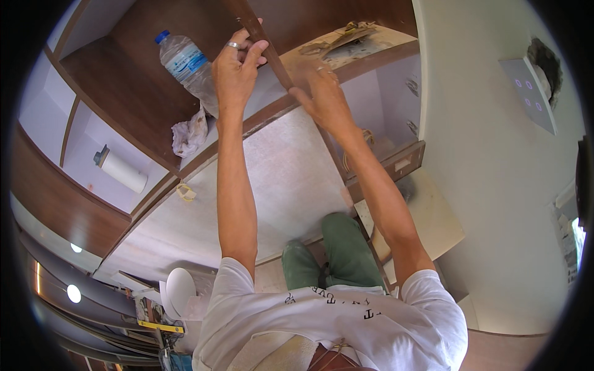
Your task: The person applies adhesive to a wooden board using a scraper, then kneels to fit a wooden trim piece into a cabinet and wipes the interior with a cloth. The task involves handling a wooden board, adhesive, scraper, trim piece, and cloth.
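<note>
My left hand (237,71), with a ring on one finger, grips the edge of a dark brown wooden upright panel (265,42) in the cabinet, the thumb on one side and fingers on the other. Close to the lower end of that panel is my right hand (323,99), its fingers smeared by motion. Whether it holds anything is hidden in the blur. Beside my left wrist stands a clear plastic bottle (184,62) with a blue cap and blue label. A crumpled whitish plastic bag (189,132) lies on the shelf below the bottle.
Pale dusty board (297,167) spans the cabinet front before my knees. Scraps (343,42) lie on the right shelf. A white cylinder (122,170) with a grey top sits in the left compartment. A switch panel (529,93) hangs off the right wall; a yellow level (161,326) is lower left.
</note>
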`<state>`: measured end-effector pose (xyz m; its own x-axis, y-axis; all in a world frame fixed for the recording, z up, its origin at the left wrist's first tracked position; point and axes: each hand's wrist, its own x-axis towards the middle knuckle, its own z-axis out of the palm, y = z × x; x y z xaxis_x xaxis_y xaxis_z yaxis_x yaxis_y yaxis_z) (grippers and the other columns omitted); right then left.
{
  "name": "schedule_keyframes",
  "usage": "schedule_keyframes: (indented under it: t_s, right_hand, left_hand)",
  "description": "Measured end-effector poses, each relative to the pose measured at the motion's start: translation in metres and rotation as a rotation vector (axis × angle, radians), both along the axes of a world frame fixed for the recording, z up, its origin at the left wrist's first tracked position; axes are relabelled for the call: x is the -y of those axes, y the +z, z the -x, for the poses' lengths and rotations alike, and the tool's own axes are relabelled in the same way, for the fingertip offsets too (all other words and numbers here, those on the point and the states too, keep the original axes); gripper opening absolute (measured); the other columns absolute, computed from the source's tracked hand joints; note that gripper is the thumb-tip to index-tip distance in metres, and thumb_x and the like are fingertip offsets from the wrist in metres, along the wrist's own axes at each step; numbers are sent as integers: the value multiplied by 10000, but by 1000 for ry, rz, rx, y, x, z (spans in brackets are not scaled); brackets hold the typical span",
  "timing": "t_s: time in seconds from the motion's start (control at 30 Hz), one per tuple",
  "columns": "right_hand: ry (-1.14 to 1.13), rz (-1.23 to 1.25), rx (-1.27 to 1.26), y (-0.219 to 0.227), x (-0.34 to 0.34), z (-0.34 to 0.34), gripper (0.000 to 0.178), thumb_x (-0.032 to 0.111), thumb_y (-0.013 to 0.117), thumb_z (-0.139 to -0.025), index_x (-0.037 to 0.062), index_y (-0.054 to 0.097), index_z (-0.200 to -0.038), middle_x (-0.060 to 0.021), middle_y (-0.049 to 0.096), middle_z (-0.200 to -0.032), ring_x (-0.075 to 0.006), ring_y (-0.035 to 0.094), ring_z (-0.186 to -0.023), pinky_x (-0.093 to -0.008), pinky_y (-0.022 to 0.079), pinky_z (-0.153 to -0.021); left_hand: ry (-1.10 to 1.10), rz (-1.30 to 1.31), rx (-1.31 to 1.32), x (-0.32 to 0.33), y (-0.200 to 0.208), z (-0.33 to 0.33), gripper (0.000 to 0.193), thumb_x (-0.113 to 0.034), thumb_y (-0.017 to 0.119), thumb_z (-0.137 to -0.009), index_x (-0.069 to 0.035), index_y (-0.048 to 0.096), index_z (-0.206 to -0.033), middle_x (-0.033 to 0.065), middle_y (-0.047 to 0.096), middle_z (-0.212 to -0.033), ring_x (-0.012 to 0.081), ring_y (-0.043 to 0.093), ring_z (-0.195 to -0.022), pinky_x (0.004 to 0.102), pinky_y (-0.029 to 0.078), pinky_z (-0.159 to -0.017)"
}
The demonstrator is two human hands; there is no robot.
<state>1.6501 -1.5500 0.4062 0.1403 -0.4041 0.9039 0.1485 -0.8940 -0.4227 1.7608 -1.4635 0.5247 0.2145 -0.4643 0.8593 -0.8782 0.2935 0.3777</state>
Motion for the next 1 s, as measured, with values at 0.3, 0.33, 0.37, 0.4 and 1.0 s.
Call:
schedule_keyframes:
  t_s: [0.3, 0.33, 0.37, 0.4, 1.0]
  right_hand:
    - [30, -10, 44, 0, 1, -4, 106, 76, 716, -820, -9, 673, -866, -160, 627, -1120, -356, 560, -1086, -441, 434, -952]
    - [28, 1, 49, -1, 2, -5, 106, 73, 715, -820, -9, 670, -871, -159, 626, -1119, -355, 559, -1084, -440, 434, -949]
    - [26, 11, 54, -1, 3, -5, 107, 69, 714, -819, -8, 667, -875, -157, 625, -1118, -354, 559, -1081, -440, 434, -946]
    - [10, 23, 57, -1, 3, -5, 111, 66, 714, -817, -8, 661, -881, -155, 624, -1116, -353, 559, -1077, -440, 433, -943]
    - [104, -153, 131, 13, -8, -1, 95, 75, 718, -811, 9, 674, -863, -151, 648, -913, -337, 589, -945, -421, 458, -843]
  left_hand:
    - [39, -15, -17, -2, 0, 1, 370, -152, 710, -895, -168, 674, -1263, 32, 687, -798, 93, 666, -661, 227, 497, -559]
    - [29, -9, -20, -3, -1, 2, 371, -151, 709, -896, -170, 674, -1264, 32, 686, -795, 95, 668, -661, 227, 494, -559]
    - [34, -3, -11, -3, 0, 4, 369, -151, 706, -897, -168, 673, -1264, 33, 685, -792, 96, 668, -658, 228, 494, -561]
    - [39, 3, -1, -3, 1, 6, 367, -151, 704, -898, -167, 673, -1263, 33, 683, -789, 97, 667, -654, 229, 494, -564]
    - [61, -48, -28, -5, 4, 4, 407, -135, 697, -924, -110, 614, -1322, 27, 650, -812, 84, 631, -664, 220, 508, -594]
